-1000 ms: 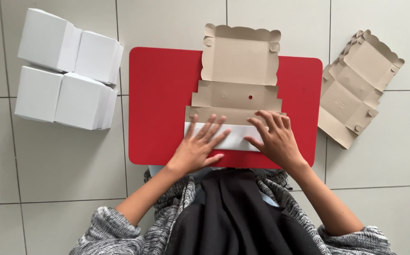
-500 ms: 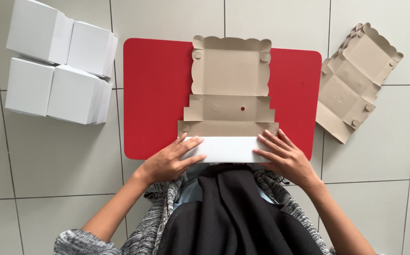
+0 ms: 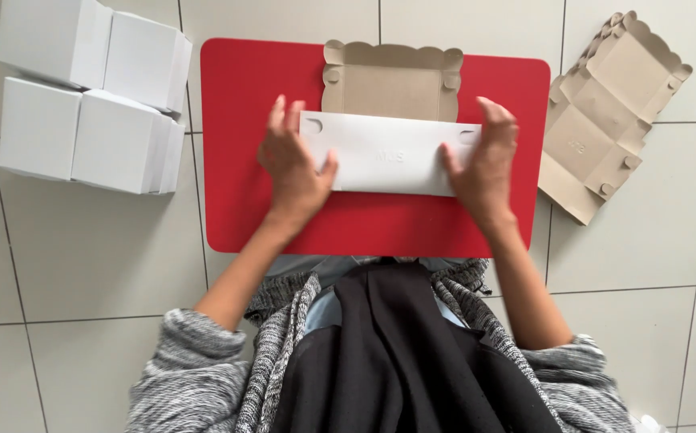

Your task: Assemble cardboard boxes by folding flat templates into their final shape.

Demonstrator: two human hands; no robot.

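While both hands are gripping its ends, one cardboard box blank (image 3: pixel 388 128) is lying on the red mat (image 3: pixel 236 144).
The left hand (image 3: pixel 293 168) and right hand (image 3: pixel 484 160) are pinching the raised white flap between them; four white boxes (image 3: pixel 83 92) are sitting left, one flat blank (image 3: pixel 604 112) right.
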